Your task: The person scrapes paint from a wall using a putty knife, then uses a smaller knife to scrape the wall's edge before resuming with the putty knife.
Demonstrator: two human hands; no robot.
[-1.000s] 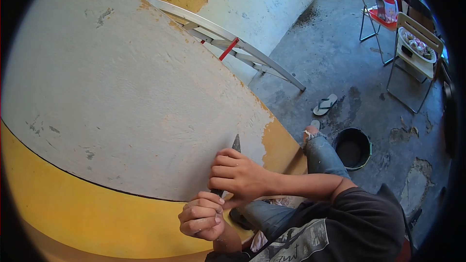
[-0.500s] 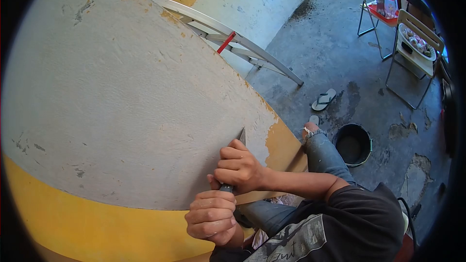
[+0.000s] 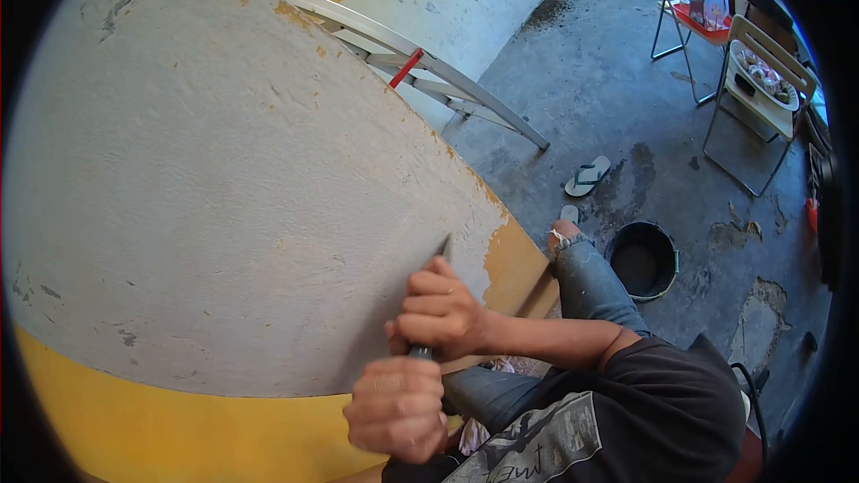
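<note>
My right hand (image 3: 440,309) is closed around a dark-handled blade (image 3: 447,247), whose pointed metal end shows beyond the fingers. Its tip is at the grey, rough face of a large panel (image 3: 242,179), near the right side. Just below, my left hand (image 3: 396,407) is wrapped round the rear of the same handle and is blurred by motion. A short dark stretch of handle shows between the two fists. Brownish-yellow patches (image 3: 512,259) show along the panel's right edge, where the grey layer ends. A yellow band (image 3: 179,420) runs along its lower side.
An aluminium ladder (image 3: 483,103) lies behind the panel. Right of my knee stands a black bucket (image 3: 642,291) on the concrete floor, with a flip-flop (image 3: 588,176) near it. Folding chairs (image 3: 759,107) at upper right hold a plate and other items.
My left hand has moved slightly down and right and is now blurred. The blade stays at nearly the same spot in view. The view has shifted slightly, with floor items now further left.
</note>
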